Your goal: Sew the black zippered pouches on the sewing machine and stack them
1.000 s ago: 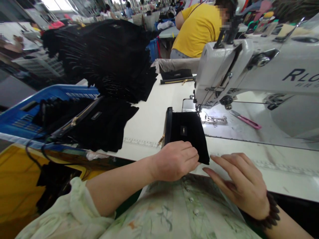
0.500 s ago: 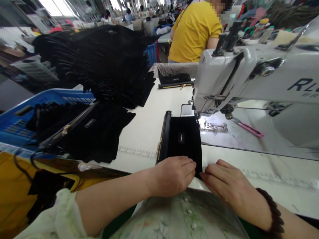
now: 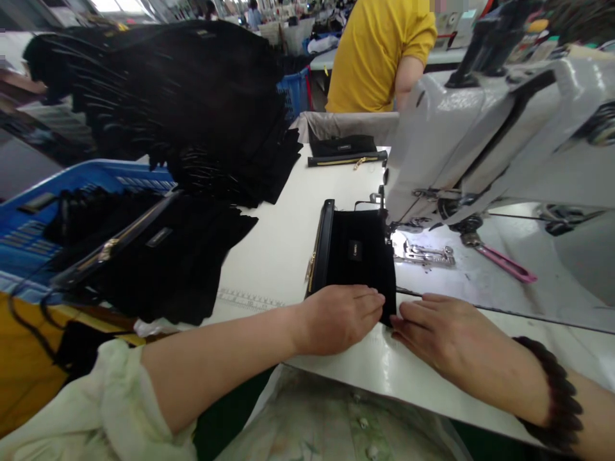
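Note:
A black fabric pouch panel lies flat on the sewing table, with a small label and a zipper strip along its left side. Its right edge runs under the needle area of the white sewing machine. My left hand rests on the panel's near end, fingers together and curled onto the cloth; the thumb is hidden. At the near right corner, the fingertips of my right hand pinch the panel's edge. A dark beaded bracelet circles that wrist.
Left of the panel, more black zippered pieces spill over a blue basket, with a tall black stack behind. Another zippered piece lies farther back. Pink-handled snips sit under the machine arm. A person in yellow is beyond.
The panel has slid forward, away from me, past the needle, and both hands have moved along with it. The camera view has shifted, making the machine look larger and closer.

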`<state>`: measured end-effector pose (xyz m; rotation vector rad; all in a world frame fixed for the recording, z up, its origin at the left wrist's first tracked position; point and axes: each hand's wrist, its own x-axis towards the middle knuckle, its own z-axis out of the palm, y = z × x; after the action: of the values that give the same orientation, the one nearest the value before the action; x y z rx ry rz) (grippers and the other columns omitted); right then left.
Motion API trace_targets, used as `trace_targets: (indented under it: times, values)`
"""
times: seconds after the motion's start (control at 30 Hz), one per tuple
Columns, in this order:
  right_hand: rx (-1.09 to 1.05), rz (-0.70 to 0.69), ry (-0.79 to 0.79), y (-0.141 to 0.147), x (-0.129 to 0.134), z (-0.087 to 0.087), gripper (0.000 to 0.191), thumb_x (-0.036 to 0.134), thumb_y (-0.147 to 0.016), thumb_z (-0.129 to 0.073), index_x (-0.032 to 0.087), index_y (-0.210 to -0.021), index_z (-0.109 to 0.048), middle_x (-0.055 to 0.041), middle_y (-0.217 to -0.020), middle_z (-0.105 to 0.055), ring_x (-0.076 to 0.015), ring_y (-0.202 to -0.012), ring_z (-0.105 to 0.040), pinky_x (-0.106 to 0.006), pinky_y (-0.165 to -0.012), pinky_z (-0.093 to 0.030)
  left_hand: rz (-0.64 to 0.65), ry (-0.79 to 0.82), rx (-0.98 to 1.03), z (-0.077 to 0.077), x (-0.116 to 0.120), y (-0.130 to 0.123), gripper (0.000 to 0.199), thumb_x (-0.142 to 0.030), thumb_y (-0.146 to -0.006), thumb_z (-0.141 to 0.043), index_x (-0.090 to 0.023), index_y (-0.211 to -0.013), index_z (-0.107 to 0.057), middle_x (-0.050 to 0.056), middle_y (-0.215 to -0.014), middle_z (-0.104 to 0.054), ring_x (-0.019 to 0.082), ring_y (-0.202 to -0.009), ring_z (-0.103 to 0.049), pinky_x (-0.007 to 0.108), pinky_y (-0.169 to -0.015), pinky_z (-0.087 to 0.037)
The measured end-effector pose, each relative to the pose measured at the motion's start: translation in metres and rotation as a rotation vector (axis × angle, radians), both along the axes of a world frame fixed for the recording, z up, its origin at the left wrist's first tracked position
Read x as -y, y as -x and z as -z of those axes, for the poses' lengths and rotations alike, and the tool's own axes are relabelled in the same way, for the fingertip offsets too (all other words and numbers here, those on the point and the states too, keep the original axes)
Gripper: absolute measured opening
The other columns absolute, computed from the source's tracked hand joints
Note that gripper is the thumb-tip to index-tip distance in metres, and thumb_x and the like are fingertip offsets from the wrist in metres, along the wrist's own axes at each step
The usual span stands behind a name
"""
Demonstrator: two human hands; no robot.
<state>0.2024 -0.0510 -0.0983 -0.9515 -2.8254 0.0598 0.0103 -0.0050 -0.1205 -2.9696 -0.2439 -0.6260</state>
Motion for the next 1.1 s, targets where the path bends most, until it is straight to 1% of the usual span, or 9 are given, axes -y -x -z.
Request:
trace_targets:
  times: [0.1, 0.27, 0.4, 0.53, 0.77, 0.93, 1.1]
  values:
    - [-0.018, 0.006, -0.041, -0.002, -0.006, 0.003, 0.022, 0.010, -0.083, -0.039, 0.015, -0.069, -0.055, -0.0023, -0.067, -0.051, -0.0143, -0.058, -0.043, -0.031, -0.057, -0.031, -0.004, -0.014, -0.028, 0.000, -0.008, -0.002, 0.032, -0.008, -0.084, -0.032, -0.005, -0.094, -0.062, 0.009, -0.100, -0.063, 0.016, -0.093, -0.056, 0.025, -0.091, -0.042]
    - [-0.036, 0.033, -0.186, -0.004, -0.011, 0.008, 0.019, 0.012, -0.083, -0.042, 0.013, -0.074, -0.059, -0.0033, -0.067, -0.052, -0.0160, -0.058, -0.044, -0.032, -0.056, -0.031, -0.013, -0.022, -0.025, 0.001, -0.022, -0.005, 0.032, -0.009, -0.083, -0.033, -0.006, -0.093, -0.063, 0.007, -0.100, -0.063, 0.015, -0.094, -0.056, 0.024, -0.090, -0.042]
    - [-0.077, 0.081, -0.247, -0.004, -0.017, 0.010, 0.022, 0.014, -0.085, -0.041, 0.010, -0.076, -0.061, -0.0044, -0.067, -0.054, -0.0154, -0.059, -0.047, -0.031, -0.054, -0.032, -0.032, -0.055, -0.037, 0.005, -0.033, -0.008, 0.029, -0.009, -0.082, -0.036, -0.007, -0.095, -0.062, 0.007, -0.103, -0.062, 0.016, -0.095, -0.055, 0.024, -0.091, -0.041]
    - [-0.083, 0.154, -0.257, -0.009, -0.024, 0.015, 0.027, 0.019, -0.087, -0.037, 0.008, -0.084, -0.061, -0.0039, -0.064, -0.053, -0.0147, -0.056, -0.048, -0.030, -0.052, -0.033, -0.037, -0.082, -0.123, 0.007, -0.045, -0.011, 0.027, -0.011, -0.082, -0.041, -0.008, -0.099, -0.061, 0.006, -0.106, -0.061, 0.015, -0.098, -0.054, 0.024, -0.092, -0.039]
    - [-0.069, 0.242, -0.222, -0.016, -0.034, 0.027, 0.032, 0.026, -0.088, -0.035, 0.006, -0.095, -0.059, -0.0055, -0.068, -0.055, -0.0154, -0.057, -0.049, -0.029, -0.051, -0.037, -0.082, -0.069, -0.322, -0.001, -0.064, -0.019, 0.027, -0.014, -0.081, -0.046, -0.010, -0.105, -0.057, 0.003, -0.112, -0.058, 0.014, -0.103, -0.051, 0.022, -0.093, -0.036]
    - [-0.078, 0.305, -0.240, -0.016, -0.038, 0.030, 0.033, 0.028, -0.088, -0.035, 0.007, -0.097, -0.059, -0.0062, -0.072, -0.058, -0.0171, -0.060, -0.051, -0.030, -0.051, -0.039, -0.101, -0.051, -0.351, -0.001, -0.078, -0.025, 0.024, -0.015, -0.083, -0.045, -0.012, -0.103, -0.058, 0.003, -0.112, -0.058, 0.012, -0.103, -0.051, 0.021, -0.093, -0.035]
    - [-0.069, 0.311, -0.241, -0.013, -0.040, 0.029, 0.033, 0.027, -0.088, -0.033, 0.009, -0.093, -0.060, -0.0057, -0.073, -0.059, -0.0165, -0.060, -0.053, -0.030, -0.054, -0.041, -0.105, -0.012, -0.369, 0.001, -0.093, -0.030, 0.024, -0.014, -0.084, -0.043, -0.011, -0.103, -0.057, 0.004, -0.112, -0.057, 0.012, -0.105, -0.050, 0.020, -0.092, -0.035]
